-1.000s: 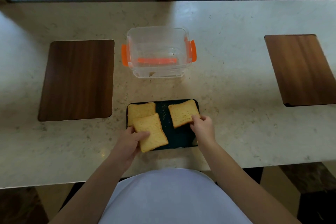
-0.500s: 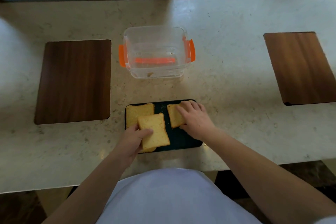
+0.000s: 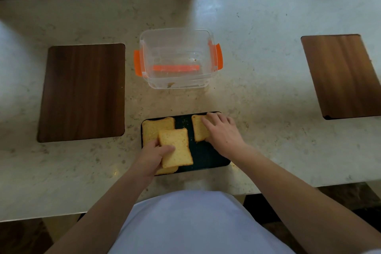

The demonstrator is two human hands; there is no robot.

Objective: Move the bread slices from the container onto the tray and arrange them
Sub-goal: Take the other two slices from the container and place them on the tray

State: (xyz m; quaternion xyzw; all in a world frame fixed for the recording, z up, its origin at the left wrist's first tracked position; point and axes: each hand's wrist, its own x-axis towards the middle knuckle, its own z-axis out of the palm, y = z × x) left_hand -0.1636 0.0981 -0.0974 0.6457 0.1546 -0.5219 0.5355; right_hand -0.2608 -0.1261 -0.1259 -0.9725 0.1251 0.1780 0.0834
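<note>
Head view showed the left hand (image 3: 153,155) pinching a slice (image 3: 176,147) over the tray (image 3: 206,160), with the right hand (image 3: 221,132) flat, fingers spread, on another slice (image 3: 199,128). Bread looked soft and crumbly, best held by the edges. Behind the tray, the container (image 3: 177,57) held perhaps only crumbs.

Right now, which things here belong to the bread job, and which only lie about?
Belong to the job:
bread slices
dark tray
clear container
left hand
right hand

Only lying about:
left wooden board
right wooden board
</note>
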